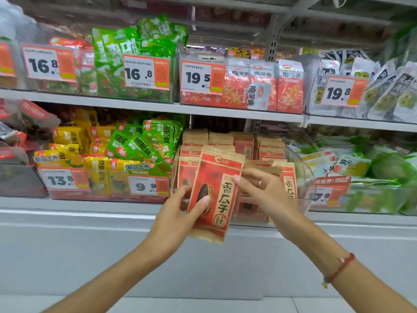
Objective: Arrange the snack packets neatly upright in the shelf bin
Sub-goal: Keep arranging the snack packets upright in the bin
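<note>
The left hand (180, 208) grips a red and brown seed packet (214, 195) by its left edge, thumb curled across the front over the printed seed and the other fingers behind. The packet is upright, tilted slightly to the right, and sits in front of the clear shelf bin (303, 175) on the lower shelf (90, 206), with its bottom edge hanging below the bin's front lip. The right hand (259, 188) is just beside the packet's right edge with fingers loosely spread; its fingertips touch the packet near the upper right side, and I cannot tell whether they pinch it. A red string bracelet (340, 267) circles the right wrist. Inside the bin, more packets (228, 141) of the same kind stand upright in rows behind and to both sides of the held one. To the left sits a bin of green and yellow packets (135, 145) with orange price tags (149, 186) on the front.
</note>
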`<state>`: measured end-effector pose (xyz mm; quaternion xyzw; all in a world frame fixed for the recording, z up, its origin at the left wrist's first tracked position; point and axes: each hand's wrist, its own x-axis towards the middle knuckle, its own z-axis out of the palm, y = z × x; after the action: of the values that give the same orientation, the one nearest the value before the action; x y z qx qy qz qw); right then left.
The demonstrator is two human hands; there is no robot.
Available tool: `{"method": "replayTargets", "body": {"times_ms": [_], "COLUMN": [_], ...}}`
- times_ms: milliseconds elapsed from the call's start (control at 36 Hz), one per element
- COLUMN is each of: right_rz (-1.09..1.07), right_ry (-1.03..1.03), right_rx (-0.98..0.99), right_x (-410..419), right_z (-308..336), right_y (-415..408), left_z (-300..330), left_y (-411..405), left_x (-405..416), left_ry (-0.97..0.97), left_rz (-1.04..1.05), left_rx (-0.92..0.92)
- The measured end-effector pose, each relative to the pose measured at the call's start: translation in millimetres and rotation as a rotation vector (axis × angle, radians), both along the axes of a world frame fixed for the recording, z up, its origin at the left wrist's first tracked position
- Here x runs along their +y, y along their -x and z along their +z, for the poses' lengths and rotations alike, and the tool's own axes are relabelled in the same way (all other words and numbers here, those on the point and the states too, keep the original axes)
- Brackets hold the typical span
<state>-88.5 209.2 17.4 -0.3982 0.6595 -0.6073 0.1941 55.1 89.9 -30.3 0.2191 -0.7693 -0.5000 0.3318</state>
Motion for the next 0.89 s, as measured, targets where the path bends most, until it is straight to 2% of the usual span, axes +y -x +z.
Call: {"method": "replayTargets", "body": {"times_ms": [83, 139, 250, 306, 417, 500, 667, 750, 889], "right_rz": [-0.125, -0.179, -0.196, -0.143, 0.126, 0.213, 0.218, 0.197, 0.208], "right_ry": [0.029, 0.049, 0.053, 0.019, -0.082, -0.093, -0.09, -0.075, -0.071], "right_rx": [0.117, 0.175, 0.221, 0.191, -0.063, -0.143, -0.268, -0.238, -0.049], "right_x": [-4.8, -8.0, -10.1, -8.8, -0.9, 4.9, 5.3, 3.7, 6.3], "right_z": [-4.9, -8.7, -12.5, -10.4, -1.8, 0.8, -0.2, 0.9, 2.6], "right_y": [-2.5, -6.9, -17.8, -20.7, -19.0, -15.2, -15.8, -19.4, -27.3], "left_z": [-0.8, 2.6, 4.8, 4.7, 10.1, 12.6, 11.6, 12.8, 21.3], "left_y": [-1.2, -1.3, 2.2, 1.9, -3.5, -7.5, -7.7, -5.7, -5.3], "left_x": [0.1, 6.3, 13.2, 10.0, 1.9, -2.6, -3.7, -2.1, -3.5], "left_ry": [0.178, 0.215, 0.125, 0.015, -0.187, -0.259, -0.333, -0.352, -0.417], "left_rz": [0.146, 0.164, 0.183, 0.145, -0.131, -0.283, -0.307, -0.263, -0.165], "left_rx": [-0.067, -0.083, -0.135, -0.116, -0.055, -0.055, -0.081, -0.044, 0.084]}}
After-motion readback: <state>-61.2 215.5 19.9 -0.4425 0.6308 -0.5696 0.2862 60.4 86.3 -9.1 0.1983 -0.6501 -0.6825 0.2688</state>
